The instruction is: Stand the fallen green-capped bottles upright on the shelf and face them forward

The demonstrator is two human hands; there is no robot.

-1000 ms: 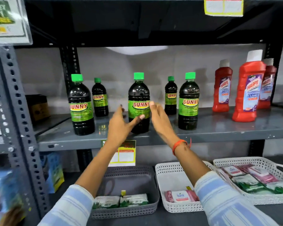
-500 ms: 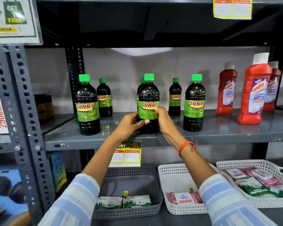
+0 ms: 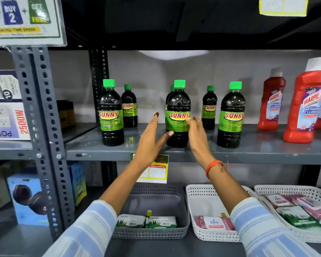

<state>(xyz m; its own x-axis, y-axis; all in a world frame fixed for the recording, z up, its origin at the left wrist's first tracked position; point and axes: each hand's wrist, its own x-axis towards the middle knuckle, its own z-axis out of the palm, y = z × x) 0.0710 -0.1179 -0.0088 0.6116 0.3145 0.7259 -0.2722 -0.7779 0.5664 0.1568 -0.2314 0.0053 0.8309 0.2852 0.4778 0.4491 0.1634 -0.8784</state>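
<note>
Several dark green-capped SUNNY bottles stand upright on the grey shelf [image 3: 258, 151], labels to the front. The middle front bottle [image 3: 178, 112] stands between my two hands. My left hand [image 3: 152, 140] is open just left of it, thumb near its lower side, fingers spread. My right hand [image 3: 196, 134] is open at its right side, fingertips close to the label; I cannot tell if they touch. Other front bottles stand at the left [image 3: 110, 114] and right [image 3: 231, 115]. Smaller ones [image 3: 129, 106] [image 3: 209, 108] stand behind, and another is mostly hidden behind the middle bottle.
Red Harpic bottles [image 3: 302, 108] stand at the shelf's right end. Below are a grey basket [image 3: 156, 234] and white baskets [image 3: 198, 201] of wipe packs. A perforated steel upright [image 3: 43, 127] and boxed goods lie to the left. A price tag [image 3: 154, 169] hangs from the shelf edge.
Half a second ago both hands gripped the middle bottle; now they have let go and opened slightly away from it. The bottle stays upright.
</note>
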